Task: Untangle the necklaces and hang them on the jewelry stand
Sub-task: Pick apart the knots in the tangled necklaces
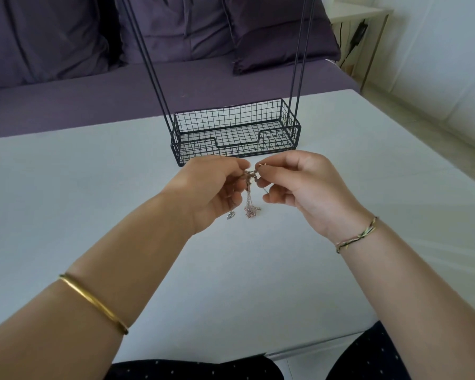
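The thumbs and fingertips (268, 168) of both hands were curled in and pinched one small knot of necklaces (250, 175), the left hand (213, 187) gripping it from one side and the right hand (299, 185) from the other, their tips almost meeting over it. The knot was held just in front of the jewelry stand (236, 133), about level with the middle of its front wall. Thin chains hung straight down from the knot and ended in a pinkish pendant (249, 213). A silver pendant (231, 215) dangled beside it, under the left hand's fingers. Whether either pendant touched the table (93, 187) could not be told. Nearer the person than the stand, a gold bangle (93, 303) sat on the left forearm and a braided thread bracelet (357, 235) circled the right wrist. The stand, a black wire basket with thin rods rising from each end, stood on the white table. Behind the stand lay a purple sofa (176, 86) with cushions.
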Demonstrator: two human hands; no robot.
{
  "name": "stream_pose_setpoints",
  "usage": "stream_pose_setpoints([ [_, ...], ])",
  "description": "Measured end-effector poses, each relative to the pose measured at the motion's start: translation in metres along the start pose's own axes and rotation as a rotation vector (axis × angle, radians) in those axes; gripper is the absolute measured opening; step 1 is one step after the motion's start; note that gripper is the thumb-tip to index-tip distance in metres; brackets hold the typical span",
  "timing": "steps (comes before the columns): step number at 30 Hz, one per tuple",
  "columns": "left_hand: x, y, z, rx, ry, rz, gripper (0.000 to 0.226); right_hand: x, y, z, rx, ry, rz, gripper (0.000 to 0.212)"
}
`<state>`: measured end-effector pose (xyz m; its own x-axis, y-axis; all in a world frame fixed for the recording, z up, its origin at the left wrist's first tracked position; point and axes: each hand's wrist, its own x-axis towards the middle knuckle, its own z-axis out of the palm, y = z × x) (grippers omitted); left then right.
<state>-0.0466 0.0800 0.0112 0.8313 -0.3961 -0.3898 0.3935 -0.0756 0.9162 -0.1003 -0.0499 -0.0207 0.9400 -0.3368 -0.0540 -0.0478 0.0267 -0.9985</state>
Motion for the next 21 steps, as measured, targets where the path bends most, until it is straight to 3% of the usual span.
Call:
stream_pose_setpoints([
  [9, 0.002, -0.007, 0.002, 0.433, 0.029, 0.135, 0.018, -0.001, 0.002, 0.005, -0.033, 0.049, -0.071, 0.008],
  [14, 0.002, -0.009, 0.003, 0.432, -0.032, 0.134, 0.004, 0.0, 0.004, 0.005, -0.043, 0.064, -0.078, 0.008],
  [21, 0.004, -0.009, 0.002, 0.45, 0.031, 0.157, 0.007, 0.001, 0.001, 0.004, 0.154, 0.065, 0.066, 0.01],
])
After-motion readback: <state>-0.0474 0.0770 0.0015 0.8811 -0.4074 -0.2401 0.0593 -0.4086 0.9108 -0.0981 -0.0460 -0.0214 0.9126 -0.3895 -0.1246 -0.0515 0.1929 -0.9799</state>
